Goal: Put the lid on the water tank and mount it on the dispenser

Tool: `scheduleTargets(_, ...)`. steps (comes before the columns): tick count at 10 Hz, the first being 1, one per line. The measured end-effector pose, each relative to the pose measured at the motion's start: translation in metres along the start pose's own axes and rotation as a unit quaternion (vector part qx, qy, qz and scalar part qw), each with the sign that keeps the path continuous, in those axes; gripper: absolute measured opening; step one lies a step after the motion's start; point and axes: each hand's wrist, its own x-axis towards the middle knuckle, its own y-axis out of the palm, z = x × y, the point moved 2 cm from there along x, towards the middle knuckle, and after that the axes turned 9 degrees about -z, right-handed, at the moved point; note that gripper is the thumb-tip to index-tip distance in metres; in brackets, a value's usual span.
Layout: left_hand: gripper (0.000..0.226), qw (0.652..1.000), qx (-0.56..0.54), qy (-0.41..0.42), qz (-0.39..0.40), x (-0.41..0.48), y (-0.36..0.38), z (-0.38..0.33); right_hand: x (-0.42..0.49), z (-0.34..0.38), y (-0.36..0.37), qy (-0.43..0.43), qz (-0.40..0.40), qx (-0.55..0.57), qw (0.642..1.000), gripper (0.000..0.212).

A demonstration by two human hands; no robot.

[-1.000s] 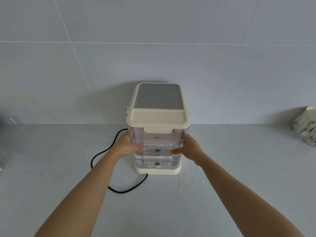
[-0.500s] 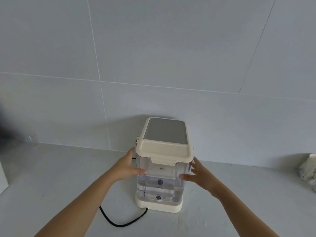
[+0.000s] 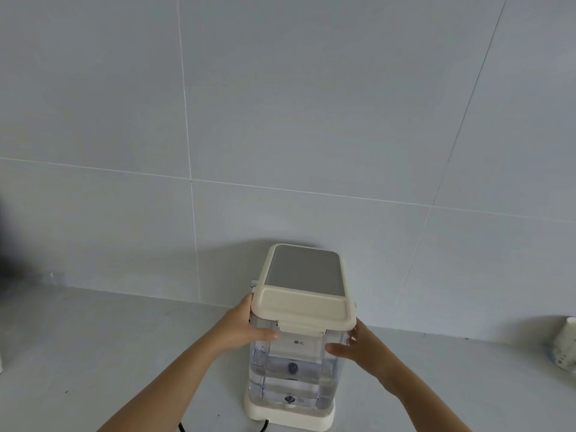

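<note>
The clear water tank [image 3: 293,378], partly filled with water, stands upright on the cream base of the dispenser [image 3: 290,416], against its body with the grey top panel [image 3: 307,269]. The cream lid [image 3: 304,310] sits flat on the tank with its front latch down. My left hand [image 3: 241,327] grips the tank's upper left side, thumb across the front. On the tank's upper right corner is my right hand [image 3: 361,349], thumb on the front and fingers slightly apart along the side.
The dispenser stands on a grey counter [image 3: 109,353] close to a tiled wall [image 3: 280,120]. A black power cord [image 3: 264,425] leaves the base toward me. Patterned white cups [image 3: 565,349] stand at the far right. A dark blurred shape [image 3: 6,244] sits at the left edge.
The view has tilted up, so the dispenser now sits lower in frame. Both hands slid higher on the tank's sides, to just below the lid. The tank stays on the base.
</note>
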Motion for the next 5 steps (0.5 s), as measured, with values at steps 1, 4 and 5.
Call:
scheduleTargets(1,0.079,0.999,0.028,0.017,0.024,-0.004,-0.010,-0.013,-0.005,0.010,-0.014,0.007,-0.022,-0.031,0.999,0.094)
scheduleTargets(4,0.075,0.913,0.285,0.206,-0.206,0.009,-0.090,-0.099,-0.032,0.123,-0.080,-0.224,-0.206,-0.239,0.922,0.085)
scheduleTargets(5,0.086,0.853,0.349,0.276,-0.273,0.016,-0.106,-0.136,-0.027,0.161,-0.088,-0.299,-0.244,-0.306,0.870,0.081)
